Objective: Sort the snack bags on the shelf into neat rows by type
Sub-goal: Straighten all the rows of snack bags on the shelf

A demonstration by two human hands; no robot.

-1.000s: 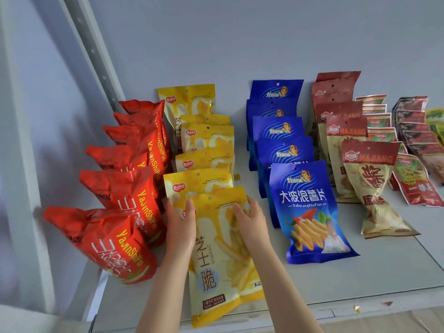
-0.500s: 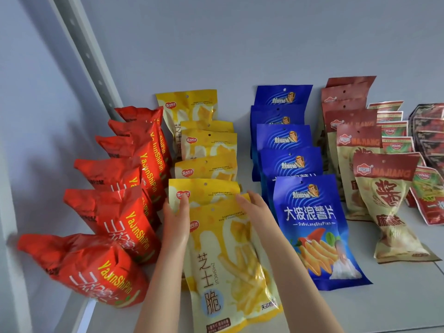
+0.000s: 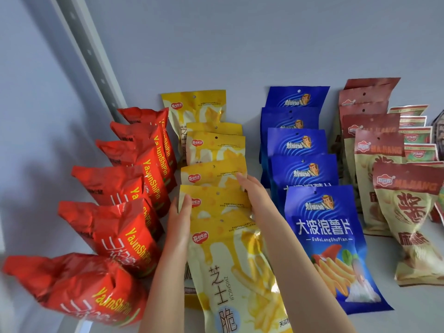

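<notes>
Snack bags stand in rows running front to back on a grey shelf [image 3: 413,311]. The rows are red bags [image 3: 115,227] at the left, then yellow cheese-stick bags [image 3: 236,272], blue chip bags [image 3: 322,239] and tan bags with maroon tops [image 3: 408,212]. My left hand [image 3: 179,219] grips the left edge of the second yellow bag [image 3: 213,204]. On that bag's right edge rests my right hand [image 3: 254,195], its fingertips reaching the yellow bag behind. My forearms cover part of the front yellow bag.
Small green-and-red packs [image 3: 418,135] lie stacked at the far right, cut off by the frame edge. A perforated metal upright [image 3: 91,56] runs up the left back corner. The grey back wall stands right behind the rows. The red bags lean close to my left arm.
Both hands slid from the top of the front yellow bag back to the second yellow bag's sides. The view moved closer and a little to the left.
</notes>
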